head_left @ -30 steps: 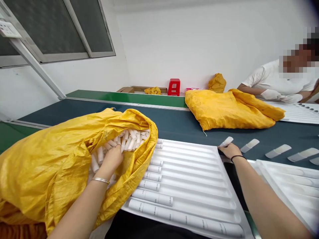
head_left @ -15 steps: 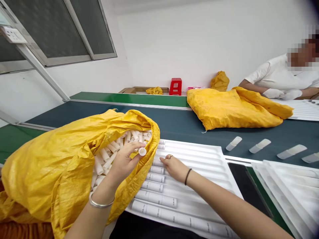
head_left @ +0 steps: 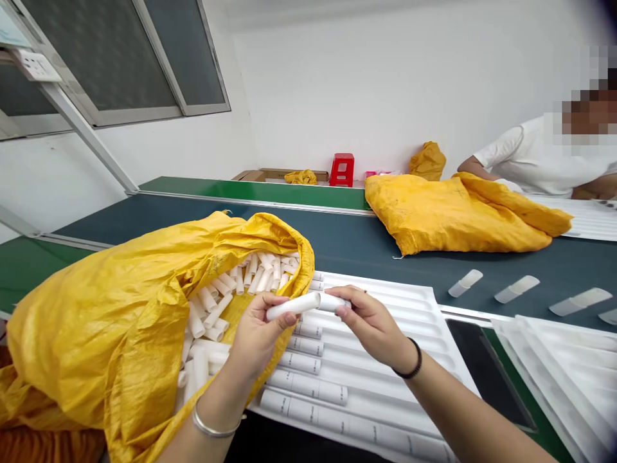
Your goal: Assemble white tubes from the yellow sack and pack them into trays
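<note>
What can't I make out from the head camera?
Head view:
Part of the tube in the right hand: hidden by that hand.
Far inside the open yellow sack: hidden by its wall and loose tubes.
Print on the tray tubes: too small to read.
Rightmost translucent container: cut off by the right edge.

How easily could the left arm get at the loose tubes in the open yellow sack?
Probably yes: the yellow sack gapes open beside the left grip, with loose tubes uncovered. But that grip holds a white tube, which likely needs setting down first.
</note>
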### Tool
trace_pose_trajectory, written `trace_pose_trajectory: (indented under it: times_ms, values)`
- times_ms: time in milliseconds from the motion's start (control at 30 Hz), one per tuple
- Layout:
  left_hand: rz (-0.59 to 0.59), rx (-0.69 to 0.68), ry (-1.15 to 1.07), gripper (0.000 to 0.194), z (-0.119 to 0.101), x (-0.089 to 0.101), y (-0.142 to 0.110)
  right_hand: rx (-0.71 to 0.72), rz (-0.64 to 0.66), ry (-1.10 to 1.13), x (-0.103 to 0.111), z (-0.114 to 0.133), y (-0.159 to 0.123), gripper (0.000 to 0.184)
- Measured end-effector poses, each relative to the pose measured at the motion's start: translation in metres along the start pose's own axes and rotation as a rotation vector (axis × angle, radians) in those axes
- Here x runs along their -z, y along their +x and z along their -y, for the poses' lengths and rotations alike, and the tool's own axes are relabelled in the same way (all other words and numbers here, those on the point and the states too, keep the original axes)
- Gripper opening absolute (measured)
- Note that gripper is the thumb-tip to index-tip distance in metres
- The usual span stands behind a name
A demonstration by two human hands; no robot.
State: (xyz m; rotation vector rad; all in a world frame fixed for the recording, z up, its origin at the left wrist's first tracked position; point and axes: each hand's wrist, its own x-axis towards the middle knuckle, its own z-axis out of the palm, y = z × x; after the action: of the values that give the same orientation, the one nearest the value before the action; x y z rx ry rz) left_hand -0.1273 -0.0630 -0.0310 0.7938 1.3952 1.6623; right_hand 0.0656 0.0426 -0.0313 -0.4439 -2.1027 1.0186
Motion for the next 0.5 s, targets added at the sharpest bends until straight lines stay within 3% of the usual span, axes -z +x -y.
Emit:
trace_pose_trajectory:
  times_ms: [100,167,267,500]
  values:
    - [0.105,-0.111,0.359,0.027,-0.003,-0.003,-0.002,0.126,0.000,-0.129,0.014,0.004,-0.005,0.032]
    - [0.283,-0.160,0.562,0.025,-0.011,-0.006,-0.004,0.176,0.070,-0.195,0.020,0.004,-0.008,0.035]
    - [0.485,-0.199,0.674,0.027,-0.022,-0.012,-0.009,0.202,0.114,-0.214,0.022,0.005,-0.013,0.034]
    - [0.446,-0.489,0.859,0.026,-0.019,-0.016,-0.013,0.107,0.103,-0.218,0.022,0.004,-0.017,0.026]
